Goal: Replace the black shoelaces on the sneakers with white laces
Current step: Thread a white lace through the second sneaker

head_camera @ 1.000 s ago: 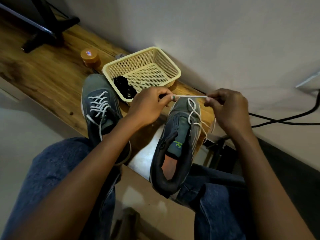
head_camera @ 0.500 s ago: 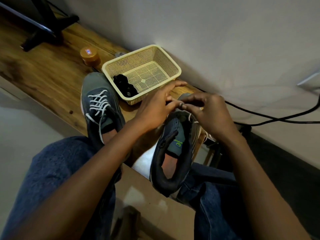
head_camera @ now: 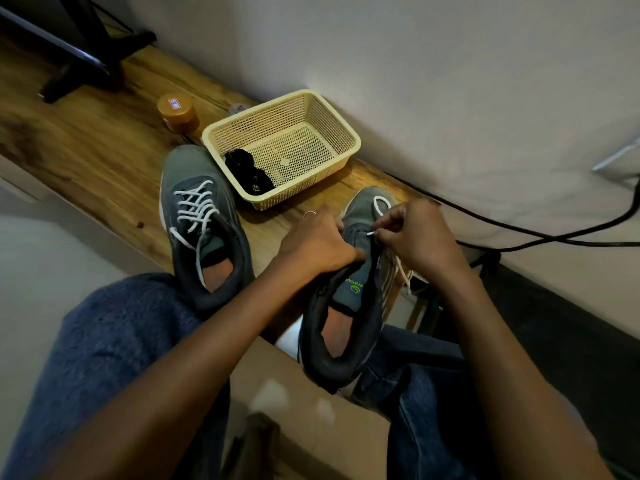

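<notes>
From the head view, the left hand (head_camera: 317, 242) curls over the near-left eyelet edge of the grey lace-up sneaker (head_camera: 349, 299), gripping it. The right hand (head_camera: 417, 237) pinches the tip of the thin white shoelace (head_camera: 381, 206) at an eyelet (fingers bunched tight). This sneaker lies just in front of the cream plastic mesh basket (head_camera: 341, 131), toe pointing toward it, heel toward the person.

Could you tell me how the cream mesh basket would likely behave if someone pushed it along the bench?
The basket looks like thin perforated plastic, so probably light and easy to slide on the smooth wooden bench. It holds only the black laces, so little weighs it down. Its wide, low shape suggests it won't tip.
</notes>
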`<action>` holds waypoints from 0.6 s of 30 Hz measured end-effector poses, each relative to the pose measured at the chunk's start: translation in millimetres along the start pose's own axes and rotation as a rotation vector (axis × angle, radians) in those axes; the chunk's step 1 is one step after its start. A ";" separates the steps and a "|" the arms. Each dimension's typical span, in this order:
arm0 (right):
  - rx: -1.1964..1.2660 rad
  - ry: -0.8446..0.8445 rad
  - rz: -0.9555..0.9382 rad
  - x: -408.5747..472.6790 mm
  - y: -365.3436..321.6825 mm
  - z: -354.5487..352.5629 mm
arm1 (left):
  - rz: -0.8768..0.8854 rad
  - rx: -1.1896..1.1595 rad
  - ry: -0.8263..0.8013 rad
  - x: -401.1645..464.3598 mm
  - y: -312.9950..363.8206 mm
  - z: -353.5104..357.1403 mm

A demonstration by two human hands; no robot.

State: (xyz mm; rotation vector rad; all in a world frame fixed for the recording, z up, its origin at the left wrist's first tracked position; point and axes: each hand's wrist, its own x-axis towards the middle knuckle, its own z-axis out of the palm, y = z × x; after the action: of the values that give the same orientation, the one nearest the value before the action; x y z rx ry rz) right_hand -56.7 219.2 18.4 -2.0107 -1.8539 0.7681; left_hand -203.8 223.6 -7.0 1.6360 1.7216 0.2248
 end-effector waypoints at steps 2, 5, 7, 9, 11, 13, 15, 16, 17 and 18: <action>-0.054 -0.014 -0.004 0.0 -1.6 4.9 | 0.004 -0.041 0.033 1.1 -0.6 0.3; -0.202 0.002 -0.023 1.9 -3.0 12.5 | 0.012 -0.083 0.080 -0.9 0.9 -1.6; -0.288 0.034 -0.033 3.3 -4.0 17.4 | 0.021 -0.093 0.103 -2.1 1.2 -2.3; -0.350 0.052 -0.049 2.2 -6.6 20.6 | 0.025 -0.095 0.123 -3.0 0.7 -3.0; -0.310 0.051 -0.047 0.0 -8.7 20.2 | 0.030 -0.101 0.135 -3.2 0.3 -3.0; -0.205 0.061 -0.018 -2.7 -10.7 17.5 | 0.039 -0.104 0.144 -4.2 0.6 -2.4; -0.169 0.074 0.005 -3.3 -11.4 18.5 | 0.046 -0.112 0.155 -5.0 0.6 -1.8; -0.173 0.076 0.018 -2.9 -10.7 21.0 | 0.047 -0.116 0.157 -5.2 0.4 -1.4; -0.180 0.080 0.032 -2.0 -10.1 24.0 | 0.049 -0.119 0.158 -5.1 0.4 -1.1; -0.189 0.080 0.046 -0.6 -9.1 27.2 | 0.050 -0.121 0.157 -5.1 0.3 -0.7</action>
State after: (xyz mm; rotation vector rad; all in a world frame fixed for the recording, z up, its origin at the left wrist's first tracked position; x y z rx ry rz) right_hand -79.5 216.0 1.5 -2.1708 -1.9032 0.5331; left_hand -204.3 219.3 -4.4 1.6092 1.7477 0.4840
